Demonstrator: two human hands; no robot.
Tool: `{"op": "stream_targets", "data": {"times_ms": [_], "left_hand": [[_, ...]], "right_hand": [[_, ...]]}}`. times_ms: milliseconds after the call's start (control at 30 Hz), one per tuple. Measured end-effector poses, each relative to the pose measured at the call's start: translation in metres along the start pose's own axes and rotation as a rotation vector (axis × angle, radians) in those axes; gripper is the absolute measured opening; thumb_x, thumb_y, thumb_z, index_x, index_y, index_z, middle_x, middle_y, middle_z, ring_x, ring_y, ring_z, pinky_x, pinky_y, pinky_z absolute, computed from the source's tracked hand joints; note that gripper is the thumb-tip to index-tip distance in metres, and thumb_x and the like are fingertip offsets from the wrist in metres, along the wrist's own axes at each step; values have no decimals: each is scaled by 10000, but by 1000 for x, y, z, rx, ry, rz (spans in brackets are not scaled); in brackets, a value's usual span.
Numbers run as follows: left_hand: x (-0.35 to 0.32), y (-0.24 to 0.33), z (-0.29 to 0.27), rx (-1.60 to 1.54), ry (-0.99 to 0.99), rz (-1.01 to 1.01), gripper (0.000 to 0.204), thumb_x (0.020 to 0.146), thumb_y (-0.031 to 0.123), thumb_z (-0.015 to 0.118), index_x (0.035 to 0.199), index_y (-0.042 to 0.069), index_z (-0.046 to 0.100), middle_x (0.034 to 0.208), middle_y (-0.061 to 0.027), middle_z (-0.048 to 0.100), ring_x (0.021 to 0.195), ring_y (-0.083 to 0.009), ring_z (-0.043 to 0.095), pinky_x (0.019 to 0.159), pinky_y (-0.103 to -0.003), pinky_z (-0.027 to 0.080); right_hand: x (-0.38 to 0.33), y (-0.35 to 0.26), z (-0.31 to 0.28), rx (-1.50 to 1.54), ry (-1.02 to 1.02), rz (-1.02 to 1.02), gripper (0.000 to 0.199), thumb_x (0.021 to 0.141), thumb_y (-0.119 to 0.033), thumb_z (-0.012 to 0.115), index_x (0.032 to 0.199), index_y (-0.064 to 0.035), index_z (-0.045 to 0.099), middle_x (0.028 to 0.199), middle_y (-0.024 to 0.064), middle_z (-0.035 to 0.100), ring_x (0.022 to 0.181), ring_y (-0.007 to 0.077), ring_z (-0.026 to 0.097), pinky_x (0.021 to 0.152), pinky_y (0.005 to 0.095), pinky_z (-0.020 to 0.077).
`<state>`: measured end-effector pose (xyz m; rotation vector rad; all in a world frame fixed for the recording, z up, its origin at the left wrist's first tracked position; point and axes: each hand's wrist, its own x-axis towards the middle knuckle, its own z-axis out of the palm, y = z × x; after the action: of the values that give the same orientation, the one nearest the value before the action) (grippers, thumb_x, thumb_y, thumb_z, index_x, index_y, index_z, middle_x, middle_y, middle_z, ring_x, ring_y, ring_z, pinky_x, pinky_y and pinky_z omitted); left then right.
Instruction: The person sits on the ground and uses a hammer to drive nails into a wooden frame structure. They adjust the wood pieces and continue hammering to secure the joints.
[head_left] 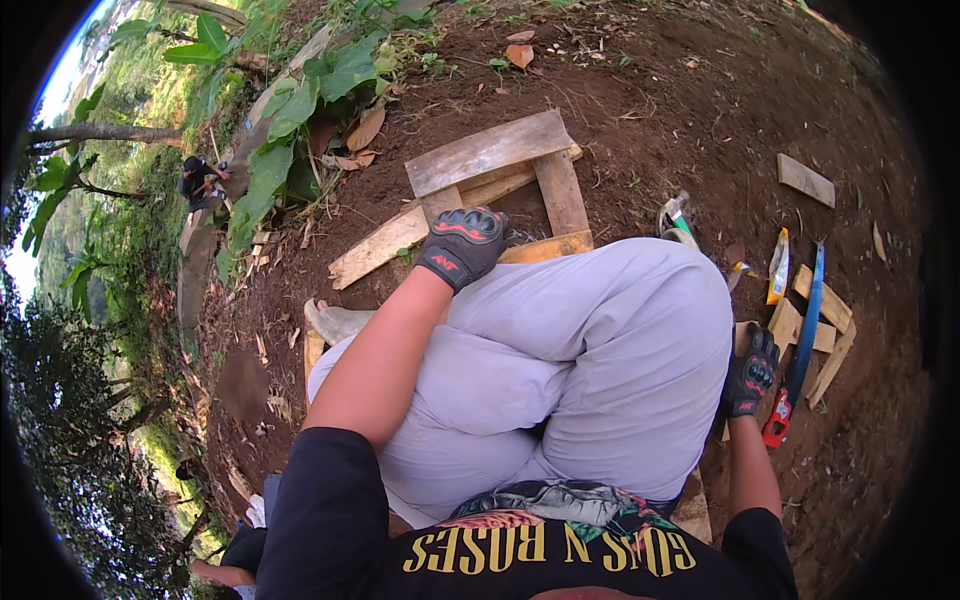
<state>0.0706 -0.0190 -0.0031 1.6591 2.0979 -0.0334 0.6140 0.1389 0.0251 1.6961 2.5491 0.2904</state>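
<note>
A small wooden frame (pixel 490 150) of nailed-looking boards lies on the soil in front of my legs. My left hand (pixel 466 243), in a black glove with red trim, is closed at the frame's left upright; its fingertips are hidden under the knuckles. Beside my right knee is my right hand (pixel 752 374), gloved alike, low over short wood pieces (pixel 785 322). Its fingers point forward, partly hidden, and their grip does not show. Just right of it lies a handsaw (pixel 803 345) with a blue blade cover or blade and a red handle.
A hammer-like tool (pixel 677 217) with a green part lies past my right knee. Near the saw are a yellow-and-white packet (pixel 778 266) and a loose board (pixel 806 180). Leafy plants (pixel 290 120) edge a slope at left, where another person (pixel 203 182) sits.
</note>
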Motion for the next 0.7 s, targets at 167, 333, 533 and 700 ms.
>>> {"op": "stream_targets", "data": {"times_ms": [167,333,533,700], "left_hand": [[10,5,9,100,115,-10,200,964,285,653,1006,129,771,982,-146,769,928,-357,754,788,-513,585],[17,15,21,211,221,-2,138,931,209,622,960,141,739,970,-111,756,931,-315,749,747,-472,572],[21,5,25,143,227,54,181,967,239,618,932,114,744,917,-164,751,900,-364,743,759,-507,574],[28,-3,-1,-37,-52,3,241,967,321,655,1038,128,781,1024,-158,780,988,-378,747,833,-513,582]], "right_hand": [[7,-23,-26,0,-63,46,557,984,-497,716,1296,-35,718,1295,179,694,1168,387,640,1014,505,507],[6,-20,-22,-14,-51,59,557,1003,-507,694,1291,-31,726,1301,186,692,1167,388,642,1018,502,506],[5,-17,-19,-48,-28,22,580,1001,-523,690,1312,-35,720,1315,187,693,1175,383,644,1024,496,506],[8,-19,-24,-27,-97,56,585,1007,-527,680,1325,-37,716,1332,185,687,1194,380,641,1039,494,498]]}}
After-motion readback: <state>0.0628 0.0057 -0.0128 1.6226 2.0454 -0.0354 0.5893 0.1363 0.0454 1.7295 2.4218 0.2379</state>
